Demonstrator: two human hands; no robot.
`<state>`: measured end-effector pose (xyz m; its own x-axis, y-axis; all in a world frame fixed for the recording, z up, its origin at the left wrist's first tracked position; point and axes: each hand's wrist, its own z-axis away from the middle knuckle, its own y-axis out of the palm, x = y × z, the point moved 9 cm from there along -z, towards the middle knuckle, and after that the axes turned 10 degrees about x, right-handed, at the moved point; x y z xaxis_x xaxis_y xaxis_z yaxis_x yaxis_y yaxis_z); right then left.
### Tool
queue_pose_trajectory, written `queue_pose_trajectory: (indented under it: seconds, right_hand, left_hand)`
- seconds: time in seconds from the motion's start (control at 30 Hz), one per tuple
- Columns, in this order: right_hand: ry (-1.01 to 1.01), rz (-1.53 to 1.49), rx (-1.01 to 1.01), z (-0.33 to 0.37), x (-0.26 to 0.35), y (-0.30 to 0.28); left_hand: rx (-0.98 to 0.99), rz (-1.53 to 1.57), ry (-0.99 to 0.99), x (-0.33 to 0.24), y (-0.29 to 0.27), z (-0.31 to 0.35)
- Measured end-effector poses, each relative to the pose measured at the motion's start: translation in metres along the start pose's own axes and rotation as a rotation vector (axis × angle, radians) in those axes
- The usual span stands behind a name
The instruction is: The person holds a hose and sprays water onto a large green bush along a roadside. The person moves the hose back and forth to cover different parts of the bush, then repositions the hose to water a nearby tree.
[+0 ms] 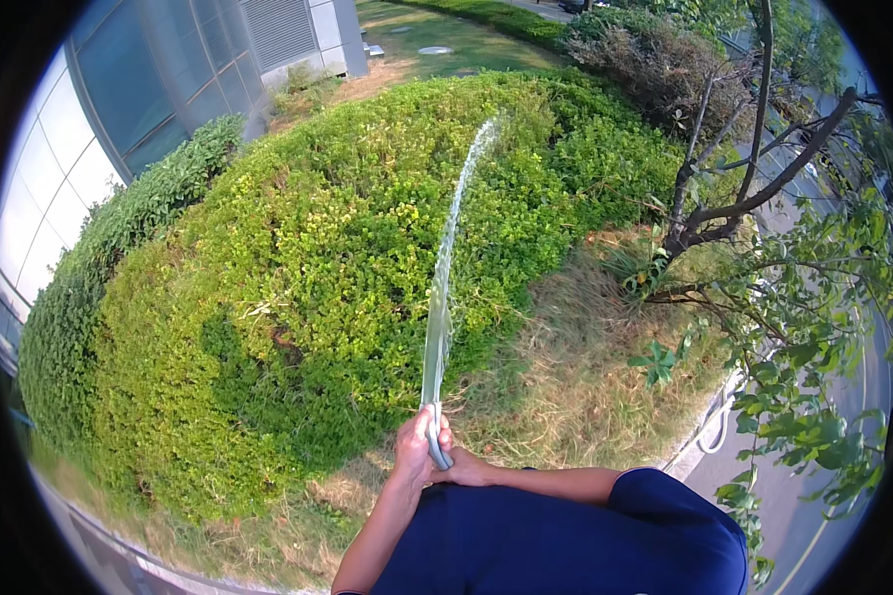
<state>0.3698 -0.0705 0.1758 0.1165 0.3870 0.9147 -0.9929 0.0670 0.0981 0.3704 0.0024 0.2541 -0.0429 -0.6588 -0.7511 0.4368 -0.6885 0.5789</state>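
Note:
A whitish hose (436,446) points away from my chest, and a stream of water (443,288) shoots from its mouth. The water arcs forward and breaks into drops over the far part of a green hedge (327,238). Close to the mouth, my left hand (411,446) is closed round the hose, fingertips showing on its right side. My right hand (468,468) is just below, closed at the hose's lower visible part, with its fingers partly hidden. Where the hose runs below my hands cannot be seen.
Dry grass (566,387) borders the hedge on the right. A bare-branched tree (700,223) and leafy twigs (814,436) stand at the right. A white hose loop (716,428) lies by the kerb and road. A glass-fronted building (134,79) rises at the far left.

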Motion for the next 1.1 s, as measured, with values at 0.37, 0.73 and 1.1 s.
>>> queue_pose_trajectory:
  seconds: [0.37, 0.73, 1.1]
  right_hand:
    - [-0.005, 0.066, 0.058, -0.005, 0.013, 0.012]
    - [0.099, 0.112, 0.164, -0.017, 0.003, 0.023]
    - [0.093, 0.170, 0.220, -0.023, 0.007, 0.033]
  left_hand:
    - [-0.097, 0.097, 0.013, 0.002, -0.028, 0.010]
    - [-0.154, 0.168, 0.070, 0.000, -0.047, 0.021]
    - [-0.205, 0.173, 0.104, -0.006, -0.056, 0.033]
